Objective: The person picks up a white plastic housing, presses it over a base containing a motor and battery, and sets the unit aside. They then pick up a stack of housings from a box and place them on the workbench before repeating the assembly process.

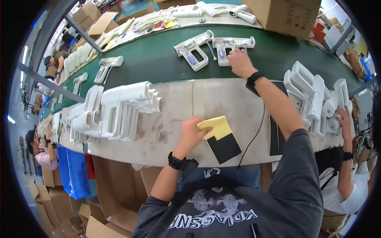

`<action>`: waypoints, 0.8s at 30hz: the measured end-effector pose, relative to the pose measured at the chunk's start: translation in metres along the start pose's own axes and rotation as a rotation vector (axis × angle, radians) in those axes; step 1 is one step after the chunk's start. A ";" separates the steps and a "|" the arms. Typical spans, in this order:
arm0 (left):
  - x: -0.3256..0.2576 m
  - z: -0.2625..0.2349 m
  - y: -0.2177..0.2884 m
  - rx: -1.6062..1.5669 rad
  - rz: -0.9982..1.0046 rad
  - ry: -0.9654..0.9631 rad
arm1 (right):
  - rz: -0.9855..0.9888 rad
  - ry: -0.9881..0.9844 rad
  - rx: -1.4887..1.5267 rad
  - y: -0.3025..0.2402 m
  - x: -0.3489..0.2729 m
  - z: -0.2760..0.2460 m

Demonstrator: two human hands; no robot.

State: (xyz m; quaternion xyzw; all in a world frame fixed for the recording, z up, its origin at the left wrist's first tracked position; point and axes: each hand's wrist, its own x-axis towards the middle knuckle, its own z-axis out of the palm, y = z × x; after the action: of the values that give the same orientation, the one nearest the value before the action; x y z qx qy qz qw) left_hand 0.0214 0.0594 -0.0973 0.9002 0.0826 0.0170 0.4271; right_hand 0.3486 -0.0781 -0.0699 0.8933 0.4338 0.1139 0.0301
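My left hand [191, 135] pinches the corner of a flat yellow pad [219, 126], with the thumb on top. Under that pad shows a black square pad [224, 148] lying at the table's near edge. Out over the green belt, my right hand [241, 63] is closed at the grip end of an open white pistol-shaped housing [234, 41]; its fingertips are partly hidden. Wires and a purplish part are visible inside it. Just left of it, a second open white housing [194, 50] rests on the belt, with a thin white piece hanging at its side.
Stacked white housing shells [123, 111] stand on the table at left. More white housings [307, 95] are piled at right, where a co-worker's hand [344, 121] touches them. A green belt [154, 59] runs behind. A cardboard box [283, 18] stands beyond it; a black cable [254, 139] crosses the table.
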 end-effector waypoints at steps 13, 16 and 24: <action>-0.141 -0.060 0.000 -1.032 -0.320 0.438 | -0.395 0.102 0.278 -0.120 -0.187 -0.088; -0.155 -0.060 0.007 -1.073 -0.294 0.512 | -0.461 0.076 0.298 -0.145 -0.211 -0.080; -0.169 -0.059 0.033 -1.011 -0.302 0.383 | -0.421 0.121 0.753 -0.152 -0.239 -0.092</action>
State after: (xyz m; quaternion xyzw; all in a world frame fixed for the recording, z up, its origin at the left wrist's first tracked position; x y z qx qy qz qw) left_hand -0.1466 0.0565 -0.0279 0.5422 0.2684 0.1565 0.7807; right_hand 0.0680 -0.1743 -0.0459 0.7257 0.6188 -0.0086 -0.3008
